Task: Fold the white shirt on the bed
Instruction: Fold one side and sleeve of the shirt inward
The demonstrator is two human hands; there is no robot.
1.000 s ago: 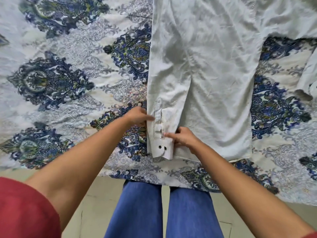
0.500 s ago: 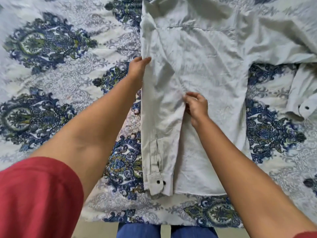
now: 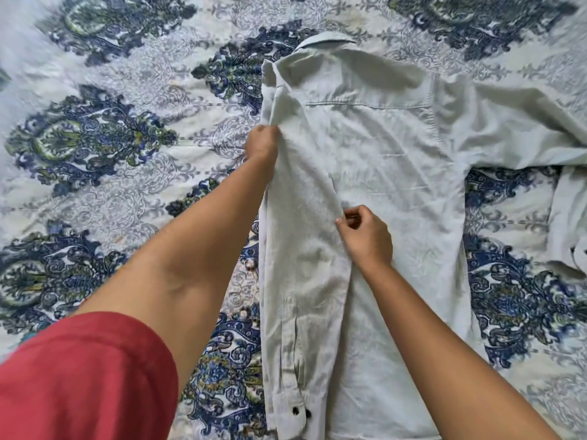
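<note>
The white shirt point(image 3: 381, 173) lies back-up on the patterned bed sheet point(image 3: 95, 147), collar at the far end. Its left sleeve point(image 3: 301, 281) is folded over the body and runs down to a cuff with two dark buttons point(image 3: 300, 411). My left hand point(image 3: 262, 144) grips the shirt's left folded edge near the shoulder. My right hand point(image 3: 365, 236) pinches the inner edge of the folded sleeve at mid-length. The right sleeve point(image 3: 524, 122) spreads out to the right, its cuff point(image 3: 571, 236) bent down at the frame's edge.
The blue and green paisley sheet covers the whole bed around the shirt. My red sleeve point(image 3: 82, 376) fills the lower left corner.
Both hands have moved from the cuff up along the folded sleeve toward the shoulder. The view has risen, so the collar now shows and my legs are out of frame.
</note>
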